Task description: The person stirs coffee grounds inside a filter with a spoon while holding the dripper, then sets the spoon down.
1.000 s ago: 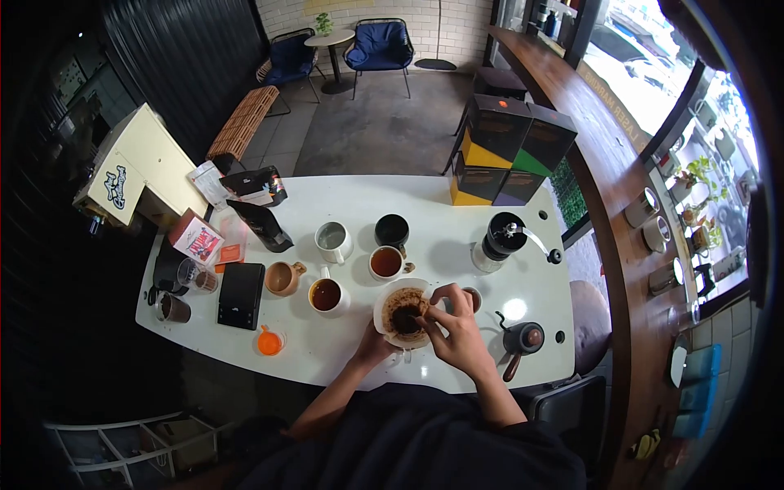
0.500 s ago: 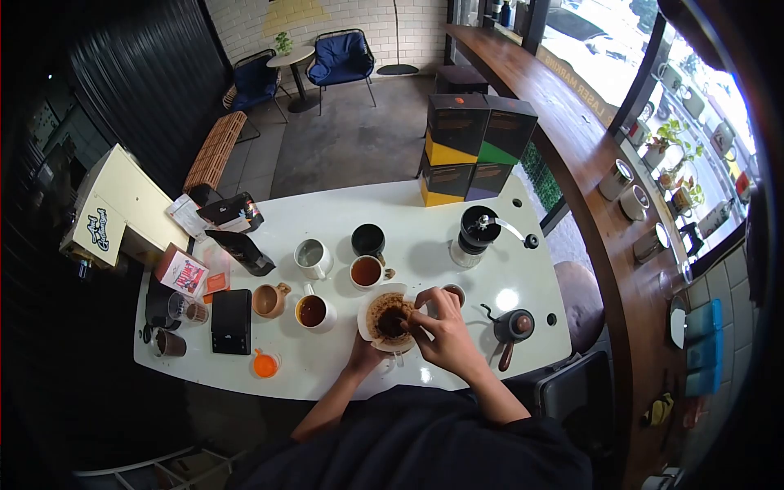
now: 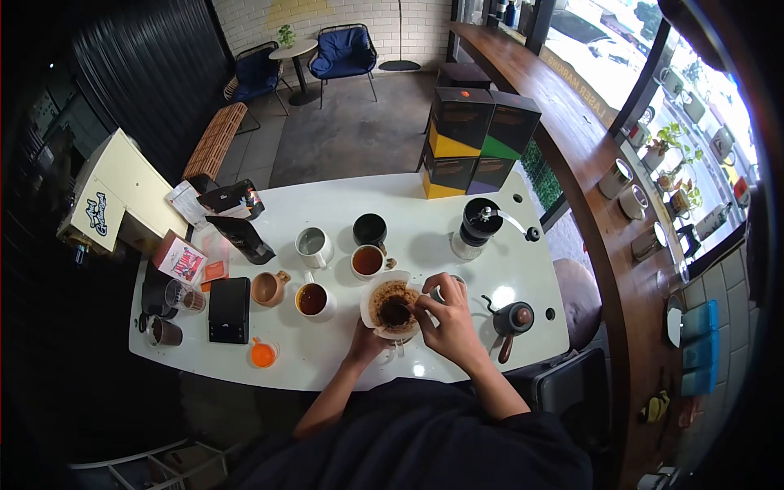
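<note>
A white paper coffee filter (image 3: 374, 292) with wet dark grounds sits in a coffee dripper near the front of the table. My left hand (image 3: 367, 345) is closed around the dripper's lower left side, its fingers partly hidden below. At the right rim, my right hand (image 3: 449, 325) pinches the filter's edge between thumb and fingertips. A clear handle (image 3: 399, 349) sticks out toward me. Just behind the filter stands a mug of reddish-brown coffee (image 3: 367, 261). Another white mug of coffee (image 3: 314, 300) is to its left. A small cup (image 3: 454, 286) is partly covered by my right hand.
A black gooseneck kettle (image 3: 514, 318) and a hand grinder (image 3: 476, 224) stand to the right. Leftward are a brown cup (image 3: 267, 289), a black scale (image 3: 229, 310) and an orange-lidded container (image 3: 263, 354). Stacked boxes (image 3: 461, 122) rise at the table's far edge.
My right fingertips have shifted from over the inside of the filter to its right rim. My left hand keeps its hold on the dripper. The view has tilted slightly.
</note>
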### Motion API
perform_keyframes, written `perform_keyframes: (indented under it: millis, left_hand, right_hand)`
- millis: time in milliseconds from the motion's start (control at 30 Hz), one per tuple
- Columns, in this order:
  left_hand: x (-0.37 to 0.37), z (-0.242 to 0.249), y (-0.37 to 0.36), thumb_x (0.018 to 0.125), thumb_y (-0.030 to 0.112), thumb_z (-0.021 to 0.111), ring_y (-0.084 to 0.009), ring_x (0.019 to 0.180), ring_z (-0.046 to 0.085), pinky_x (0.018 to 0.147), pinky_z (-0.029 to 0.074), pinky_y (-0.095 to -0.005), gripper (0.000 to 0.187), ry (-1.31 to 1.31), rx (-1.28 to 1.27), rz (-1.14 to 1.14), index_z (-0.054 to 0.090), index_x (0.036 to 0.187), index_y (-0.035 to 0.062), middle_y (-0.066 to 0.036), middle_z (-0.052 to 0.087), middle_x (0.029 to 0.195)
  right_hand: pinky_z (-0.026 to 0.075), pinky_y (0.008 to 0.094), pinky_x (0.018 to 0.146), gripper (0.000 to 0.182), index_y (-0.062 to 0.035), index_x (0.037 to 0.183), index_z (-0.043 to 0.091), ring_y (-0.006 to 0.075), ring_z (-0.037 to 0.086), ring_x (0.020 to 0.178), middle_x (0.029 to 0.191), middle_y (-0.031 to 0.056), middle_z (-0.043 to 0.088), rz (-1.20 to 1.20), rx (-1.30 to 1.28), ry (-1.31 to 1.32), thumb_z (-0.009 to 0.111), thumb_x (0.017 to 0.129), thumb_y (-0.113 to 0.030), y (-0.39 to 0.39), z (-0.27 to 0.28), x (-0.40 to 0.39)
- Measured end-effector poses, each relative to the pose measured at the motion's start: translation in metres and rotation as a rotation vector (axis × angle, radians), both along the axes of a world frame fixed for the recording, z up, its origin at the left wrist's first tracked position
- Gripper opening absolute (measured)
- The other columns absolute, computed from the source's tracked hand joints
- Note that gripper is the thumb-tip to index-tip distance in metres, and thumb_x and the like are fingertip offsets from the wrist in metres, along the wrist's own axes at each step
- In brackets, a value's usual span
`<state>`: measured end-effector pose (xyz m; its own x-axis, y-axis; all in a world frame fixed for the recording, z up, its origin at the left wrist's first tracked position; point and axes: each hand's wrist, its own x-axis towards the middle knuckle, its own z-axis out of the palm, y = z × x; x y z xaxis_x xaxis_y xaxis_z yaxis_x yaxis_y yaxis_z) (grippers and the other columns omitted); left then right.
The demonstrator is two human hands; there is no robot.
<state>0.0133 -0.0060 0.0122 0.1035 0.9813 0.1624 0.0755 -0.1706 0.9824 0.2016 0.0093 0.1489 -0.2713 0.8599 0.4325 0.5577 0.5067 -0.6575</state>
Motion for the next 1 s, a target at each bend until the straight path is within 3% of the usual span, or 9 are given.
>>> perform_keyframes:
  millis: [200,300,400,467,600,667,800,867,1000]
  left_hand:
    - [0.000,-0.005,0.003,0.077,0.008,0.088,-0.0223,0.116,0.068,0.101,0.054,-0.0376,0.062,-0.054,0.042,-0.007,0.061,0.132,0.0034,-0.010,0.070,0.126]
    - [0.000,-0.008,0.004,0.076,0.009,0.089,-0.0237,0.115,0.069,0.100,0.054,-0.0378,0.062,-0.090,0.025,0.000,0.062,0.131,0.0038,-0.010,0.071,0.125]
    - [-0.001,-0.011,0.004,0.075,0.010,0.089,-0.0248,0.115,0.069,0.100,0.055,-0.0381,0.061,-0.090,0.036,-0.010,0.063,0.130,0.0045,-0.010,0.071,0.125]
    - [-0.001,-0.010,0.004,0.074,0.010,0.089,-0.0252,0.114,0.070,0.099,0.055,-0.0386,0.061,-0.076,0.021,0.004,0.064,0.129,0.0050,-0.010,0.072,0.123]
    - [0.000,-0.018,0.006,0.074,0.010,0.090,-0.0251,0.113,0.070,0.098,0.055,-0.0386,0.061,-0.101,0.027,0.006,0.064,0.129,0.0044,-0.010,0.073,0.121]
    - [0.000,-0.021,0.006,0.074,0.010,0.090,-0.0243,0.112,0.070,0.097,0.056,-0.0380,0.060,-0.069,0.029,0.032,0.064,0.128,0.0037,-0.010,0.073,0.121]
    - [0.000,-0.006,0.005,0.074,0.010,0.090,-0.0234,0.113,0.070,0.098,0.056,-0.0376,0.062,-0.092,0.031,0.010,0.062,0.129,0.0033,-0.010,0.072,0.123]
    - [0.000,-0.006,0.005,0.074,0.010,0.090,-0.0230,0.113,0.069,0.099,0.055,-0.0376,0.064,-0.098,0.024,0.011,0.061,0.130,0.0032,-0.010,0.071,0.123]
    - [0.001,-0.016,0.007,0.074,0.010,0.091,-0.0228,0.113,0.069,0.099,0.055,-0.0375,0.064,-0.062,0.039,0.036,0.061,0.130,0.0034,-0.009,0.071,0.123]
  right_hand:
    - [0.042,0.0454,0.096,0.014,-0.0029,0.096,0.073,0.0336,0.050,0.107,0.112,0.0123,0.053,0.034,-0.068,0.083,0.078,0.088,-0.012,0.001,0.001,-0.003]
    - [0.042,0.0447,0.097,0.014,-0.0021,0.096,0.074,0.0341,0.051,0.107,0.111,0.0124,0.054,0.071,0.058,-0.065,0.077,0.088,-0.013,0.001,0.006,-0.005]
    - [0.042,0.0437,0.097,0.013,-0.0016,0.094,0.074,0.0348,0.052,0.108,0.110,0.0125,0.055,0.058,-0.094,0.050,0.077,0.088,-0.013,0.001,0.004,-0.007]
    - [0.043,0.0427,0.091,0.011,-0.0039,0.094,0.076,0.0334,0.054,0.107,0.112,0.0125,0.056,-0.009,0.054,-0.003,0.076,0.087,-0.012,0.004,-0.006,-0.008]
    - [0.042,0.0443,0.093,0.012,-0.0036,0.095,0.076,0.0343,0.054,0.108,0.112,0.0125,0.056,0.076,0.040,-0.044,0.076,0.086,-0.012,0.000,0.000,-0.007]
    - [0.042,0.0456,0.094,0.013,-0.0033,0.095,0.076,0.0351,0.054,0.108,0.111,0.0126,0.056,0.003,-0.080,0.085,0.075,0.087,-0.013,-0.002,-0.002,-0.007]
    - [0.042,0.0456,0.095,0.014,-0.0033,0.096,0.076,0.0352,0.053,0.108,0.111,0.0126,0.056,-0.012,0.034,-0.080,0.075,0.089,-0.015,-0.002,-0.002,-0.006]
    - [0.042,0.0430,0.094,0.012,-0.0021,0.095,0.074,0.0308,0.052,0.100,0.106,0.0112,0.053,0.035,-0.041,-0.011,0.075,0.090,-0.012,-0.003,0.003,-0.006]
    - [0.043,0.0412,0.093,0.012,-0.0017,0.095,0.074,0.0307,0.053,0.101,0.107,0.0112,0.054,0.002,-0.022,0.030,0.075,0.090,-0.013,0.005,-0.002,-0.003]
